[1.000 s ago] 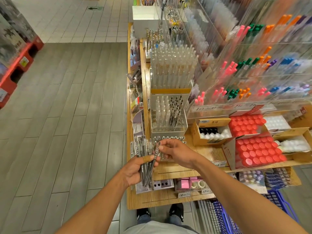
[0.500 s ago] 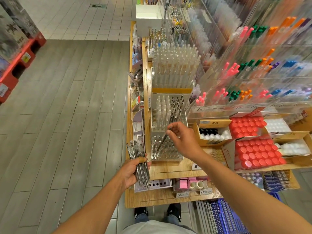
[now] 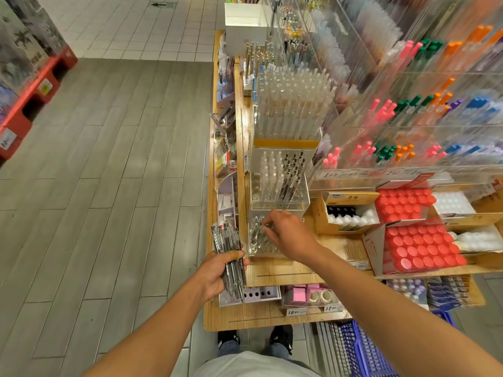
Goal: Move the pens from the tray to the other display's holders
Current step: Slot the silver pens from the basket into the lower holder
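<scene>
Reaching down at the centre of the frame, the right hand (image 3: 288,235) has its fingertips bunched over the clear holder block (image 3: 261,243) on the wooden shelf (image 3: 299,270). From where I stand it looks to be pinching one pen just at the holes, but motion blur hides the pen itself, so I cannot tell for sure whether anything is between those fingers. Just below and to the left, the left hand (image 3: 217,273) is wrapped tight round a thick bundle of pens (image 3: 228,257), the barrels fanning upward past the thumb and downward toward the small purple tray with round holes (image 3: 258,293).

The bundle is my main worry. It is fat for one fist, and the outer pens sit loose at the edges of the fan; a slackened grip while attention is on the other hand could let a few slide out onto the floor (image 3: 109,186) in the left half of the frame. The block's holes look narrow and closely packed, so a pen fed in at a slant could catch a rim or knock a neighbour. Directly above it stands a taller clear stand with dark pens (image 3: 291,175); a careless lift of the wrist might brush it.
</scene>
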The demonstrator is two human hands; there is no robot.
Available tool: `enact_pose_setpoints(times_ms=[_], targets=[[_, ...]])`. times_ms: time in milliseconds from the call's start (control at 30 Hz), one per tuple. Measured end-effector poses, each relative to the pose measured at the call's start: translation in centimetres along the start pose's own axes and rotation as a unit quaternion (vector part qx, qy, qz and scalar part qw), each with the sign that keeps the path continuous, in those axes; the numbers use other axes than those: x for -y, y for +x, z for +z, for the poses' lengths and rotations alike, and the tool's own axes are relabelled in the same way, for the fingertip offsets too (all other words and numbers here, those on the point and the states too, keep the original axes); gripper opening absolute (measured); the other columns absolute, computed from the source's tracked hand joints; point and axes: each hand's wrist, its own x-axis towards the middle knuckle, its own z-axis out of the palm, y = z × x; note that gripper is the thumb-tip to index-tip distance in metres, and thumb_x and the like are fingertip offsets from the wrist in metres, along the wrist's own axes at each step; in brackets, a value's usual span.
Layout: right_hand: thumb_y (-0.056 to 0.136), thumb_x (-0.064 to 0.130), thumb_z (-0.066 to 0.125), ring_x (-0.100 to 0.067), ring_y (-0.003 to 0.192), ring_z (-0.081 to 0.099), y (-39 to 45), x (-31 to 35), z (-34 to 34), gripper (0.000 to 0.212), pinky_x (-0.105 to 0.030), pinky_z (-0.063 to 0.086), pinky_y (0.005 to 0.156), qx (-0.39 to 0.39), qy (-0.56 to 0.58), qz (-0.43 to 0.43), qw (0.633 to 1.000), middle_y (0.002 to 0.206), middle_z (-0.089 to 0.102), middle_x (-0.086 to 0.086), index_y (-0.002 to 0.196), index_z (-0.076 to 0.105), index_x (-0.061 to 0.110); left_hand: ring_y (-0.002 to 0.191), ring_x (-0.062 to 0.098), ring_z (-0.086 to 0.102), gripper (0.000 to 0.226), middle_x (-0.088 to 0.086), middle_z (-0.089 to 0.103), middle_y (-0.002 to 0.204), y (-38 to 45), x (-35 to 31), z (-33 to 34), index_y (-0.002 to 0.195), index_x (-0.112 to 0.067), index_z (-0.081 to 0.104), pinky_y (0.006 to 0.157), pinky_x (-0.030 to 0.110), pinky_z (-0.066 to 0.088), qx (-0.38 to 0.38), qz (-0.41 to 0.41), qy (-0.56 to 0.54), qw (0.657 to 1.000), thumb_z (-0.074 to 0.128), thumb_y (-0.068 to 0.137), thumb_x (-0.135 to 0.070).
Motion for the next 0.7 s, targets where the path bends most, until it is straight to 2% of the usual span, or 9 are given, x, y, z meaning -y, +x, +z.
enact_pose_setpoints(times_ms=[133, 233, 333, 400, 533, 567, 633, 700], targets=[[0.087, 0.018, 0.068, -0.015, 0.086, 0.051, -0.2, -0.3, 0.4, 0.008, -0.027, 0.042, 0.071, -0.02, -0.04, -0.012, 0.999, 0.088, 0.061, 0.002, 0.094, 0.068, 0.014, 0.071, 0.028, 0.073, 0.057, 0.023, 0.072, 0.086, 0.0, -0.1, -0.1, 0.122, 0.011, 0.056, 0.056, 0.034, 0.06, 0.004, 0.001, 0.008, 1.0, 0.078, 0.071, -0.002], [0.082, 0.015, 0.073, -0.02, 0.084, 0.052, 0.0, -0.2, 0.9, 0.009, -0.027, 0.04, 0.069, -0.04, -0.06, -0.004, 0.997, 0.087, 0.057, -0.003, 0.09, 0.072, 0.011, 0.071, 0.028, 0.073, 0.056, 0.024, 0.072, 0.087, -0.1, -0.2, 0.0, 0.121, 0.013, 0.058, 0.056, 0.033, 0.06, 0.011, -0.002, 0.015, 1.0, 0.079, 0.071, -0.002], [0.08, 0.011, 0.073, -0.024, 0.086, 0.055, 0.2, 0.3, 1.2, 0.004, -0.029, 0.044, 0.071, -0.02, -0.07, -0.012, 0.997, 0.087, 0.06, -0.005, 0.083, 0.072, 0.01, 0.072, 0.027, 0.074, 0.064, 0.023, 0.073, 0.088, -0.2, -0.3, 0.2, 0.125, 0.013, 0.057, 0.057, 0.035, 0.061, 0.015, 0.006, 0.026, 1.0, 0.081, 0.068, -0.003], [0.08, 0.013, 0.074, -0.026, 0.088, 0.057, 0.0, 0.5, 1.5, 0.004, -0.028, 0.042, 0.072, -0.023, -0.078, -0.014, 0.997, 0.088, 0.063, -0.006, 0.083, 0.073, 0.012, 0.072, 0.027, 0.073, 0.076, 0.023, 0.073, 0.088, -0.3, -0.4, 0.4, 0.134, 0.013, 0.048, 0.056, 0.037, 0.061, 0.015, 0.008, 0.027, 0.999, 0.082, 0.068, -0.003], [0.084, 0.025, 0.073, -0.026, 0.096, 0.056, 0.0, 0.5, 1.6, 0.017, -0.034, 0.045, 0.082, -0.008, -0.092, 0.036, 0.995, 0.096, 0.064, -0.006, 0.097, 0.075, 0.014, 0.074, 0.028, 0.074, 0.1, 0.025, 0.074, 0.092, -0.5, -0.5, 0.6, 0.149, 0.009, 0.024, 0.054, 0.036, 0.059, 0.01, 0.018, 0.022, 1.0, 0.082, 0.068, -0.001], [0.084, 0.027, 0.073, -0.025, 0.098, 0.056, 0.1, 0.6, 1.4, 0.019, -0.034, 0.045, 0.083, 0.006, -0.094, 0.038, 0.995, 0.098, 0.064, -0.006, 0.099, 0.075, 0.015, 0.075, 0.028, 0.074, 0.099, 0.025, 0.074, 0.093, -0.6, -0.6, 0.6, 0.148, 0.01, 0.026, 0.055, 0.035, 0.06, 0.014, 0.018, 0.025, 0.999, 0.083, 0.067, -0.003], [0.085, 0.03, 0.071, -0.021, 0.098, 0.057, 0.2, 1.0, 1.0, 0.019, -0.032, 0.045, 0.084, 0.014, -0.068, 0.035, 0.997, 0.097, 0.064, -0.002, 0.101, 0.074, 0.019, 0.076, 0.026, 0.074, 0.087, 0.024, 0.074, 0.095, -0.7, -0.6, 0.8, 0.138, 0.013, 0.044, 0.057, 0.034, 0.06, 0.031, 0.017, 0.038, 0.999, 0.085, 0.064, -0.007], [0.089, 0.033, 0.066, -0.015, 0.093, 0.06, 0.3, 1.5, 0.3, 0.024, -0.032, 0.049, 0.083, 0.034, 0.038, 0.07, 0.996, 0.095, 0.064, 0.004, 0.11, 0.069, 0.021, 0.081, 0.026, 0.075, 0.07, 0.021, 0.075, 0.102, -0.8, -0.6, 0.9, 0.128, 0.01, 0.056, 0.057, 0.033, 0.06, 0.047, 0.021, 0.043, 0.998, 0.083, 0.065, -0.007]])
